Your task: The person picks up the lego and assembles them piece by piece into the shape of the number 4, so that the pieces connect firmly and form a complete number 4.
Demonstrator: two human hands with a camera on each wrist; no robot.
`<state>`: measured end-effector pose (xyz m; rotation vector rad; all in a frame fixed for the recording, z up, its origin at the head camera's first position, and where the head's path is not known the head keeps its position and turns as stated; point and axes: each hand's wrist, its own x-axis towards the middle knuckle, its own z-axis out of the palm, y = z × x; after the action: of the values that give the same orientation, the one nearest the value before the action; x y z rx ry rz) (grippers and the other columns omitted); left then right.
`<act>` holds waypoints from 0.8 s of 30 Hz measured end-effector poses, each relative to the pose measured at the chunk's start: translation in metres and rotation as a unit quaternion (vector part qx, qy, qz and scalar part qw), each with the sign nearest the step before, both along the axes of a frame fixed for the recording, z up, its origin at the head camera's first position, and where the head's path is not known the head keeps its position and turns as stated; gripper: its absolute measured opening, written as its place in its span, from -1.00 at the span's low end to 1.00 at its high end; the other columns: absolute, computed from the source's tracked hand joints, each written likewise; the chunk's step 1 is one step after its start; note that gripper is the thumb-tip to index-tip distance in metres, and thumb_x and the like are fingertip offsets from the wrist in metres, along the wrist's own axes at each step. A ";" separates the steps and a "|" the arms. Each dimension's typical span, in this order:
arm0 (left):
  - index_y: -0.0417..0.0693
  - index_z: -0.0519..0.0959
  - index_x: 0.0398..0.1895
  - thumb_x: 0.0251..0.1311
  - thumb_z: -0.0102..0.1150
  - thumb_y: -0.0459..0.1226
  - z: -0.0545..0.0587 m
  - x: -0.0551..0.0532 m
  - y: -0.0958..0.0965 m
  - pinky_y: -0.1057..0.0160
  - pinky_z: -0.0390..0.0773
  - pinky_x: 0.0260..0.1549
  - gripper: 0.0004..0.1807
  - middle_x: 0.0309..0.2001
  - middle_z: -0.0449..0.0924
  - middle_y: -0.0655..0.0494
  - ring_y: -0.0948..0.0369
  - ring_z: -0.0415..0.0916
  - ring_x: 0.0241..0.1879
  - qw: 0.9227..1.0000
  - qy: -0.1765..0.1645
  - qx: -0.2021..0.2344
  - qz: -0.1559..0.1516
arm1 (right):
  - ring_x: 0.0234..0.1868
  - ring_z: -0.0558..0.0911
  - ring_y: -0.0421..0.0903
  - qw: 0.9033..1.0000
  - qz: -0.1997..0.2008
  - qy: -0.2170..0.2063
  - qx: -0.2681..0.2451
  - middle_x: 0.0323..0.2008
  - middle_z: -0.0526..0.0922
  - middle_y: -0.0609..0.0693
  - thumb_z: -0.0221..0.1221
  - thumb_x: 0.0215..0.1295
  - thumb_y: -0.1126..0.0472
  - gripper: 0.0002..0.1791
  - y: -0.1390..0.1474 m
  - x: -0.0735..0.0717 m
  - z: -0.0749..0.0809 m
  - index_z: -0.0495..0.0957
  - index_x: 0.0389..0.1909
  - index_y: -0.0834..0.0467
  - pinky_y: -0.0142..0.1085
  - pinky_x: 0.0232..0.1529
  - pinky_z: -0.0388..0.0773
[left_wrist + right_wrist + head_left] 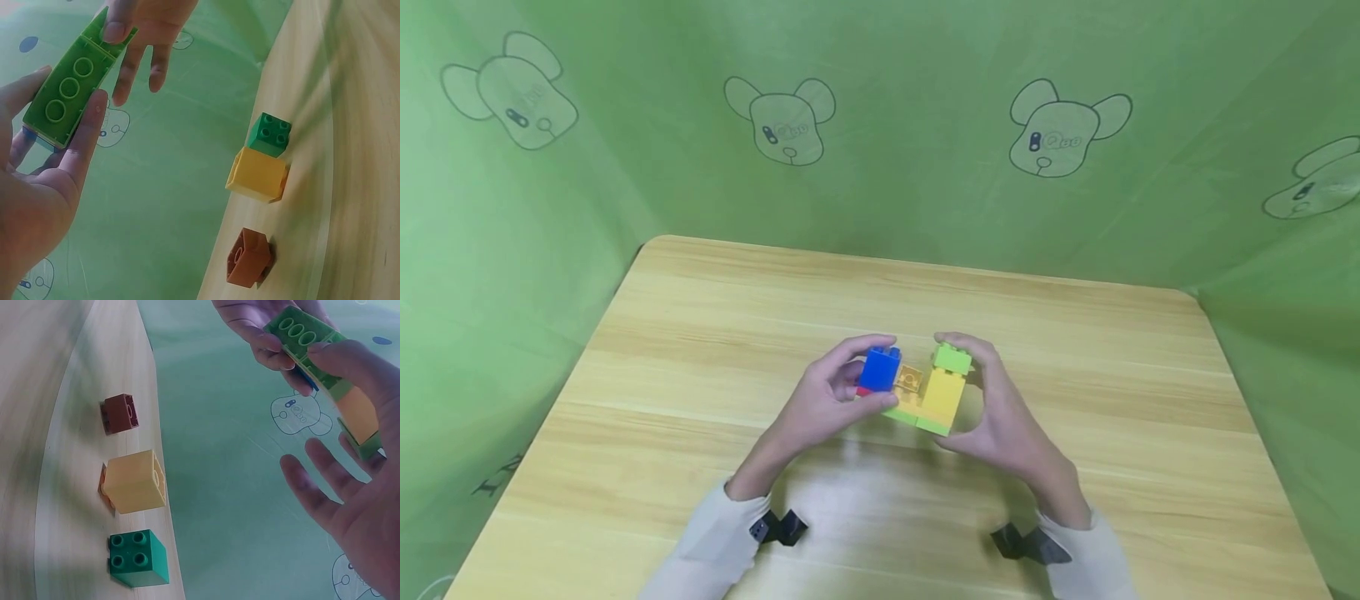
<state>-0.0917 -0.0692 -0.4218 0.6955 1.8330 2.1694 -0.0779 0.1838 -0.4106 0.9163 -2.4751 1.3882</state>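
Note:
Both hands hold one toy-brick build above the table. Its blue brick (880,369) is at the left, a tall yellow stack (943,397) topped by a lime-green brick (952,358) at the right. Hollow undersides of its green base (70,87) show in the left wrist view. My left hand (816,408) grips the blue end between thumb and fingers. My right hand (1003,412) holds the other end, its thumb on the base and forefinger by the lime-green brick; its remaining fingers spread away from the build in the right wrist view.
On the wooden table (715,333) lie a brown brick (120,414), a yellow brick (134,482) and a dark green brick (139,558) in a row. Green cloth (910,208) hangs around the table's far side and ends. Black wrist cameras (778,529) sit on the sleeves.

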 end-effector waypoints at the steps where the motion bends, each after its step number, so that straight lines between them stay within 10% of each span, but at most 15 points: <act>1: -0.16 0.39 0.44 0.25 0.36 -0.52 0.000 0.000 0.000 0.04 0.77 -0.09 -0.32 0.20 0.55 -0.23 -0.06 0.66 0.05 1.000 0.000 0.001 0.000 | 0.41 0.34 -0.04 1.000 -0.004 0.003 0.003 0.47 0.32 0.12 0.59 -0.36 0.58 0.28 0.000 0.000 0.000 0.14 0.50 0.22 -0.09 0.20 0.62; 24: -0.02 0.41 0.48 0.28 0.38 -0.43 0.002 -0.001 0.000 0.07 0.77 -0.10 -0.30 0.23 0.55 -0.18 -0.27 0.62 0.10 0.999 -0.030 -0.033 0.008 | 0.43 0.35 0.04 0.999 -0.026 -0.004 0.018 0.46 0.35 0.12 0.61 -0.34 0.54 0.34 -0.002 0.001 -0.002 0.13 0.57 0.17 0.09 0.25 0.56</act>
<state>-0.0931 -0.0693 -0.4202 0.5959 1.8773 2.1051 -0.0770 0.1822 -0.4127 0.8477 -2.5180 1.3388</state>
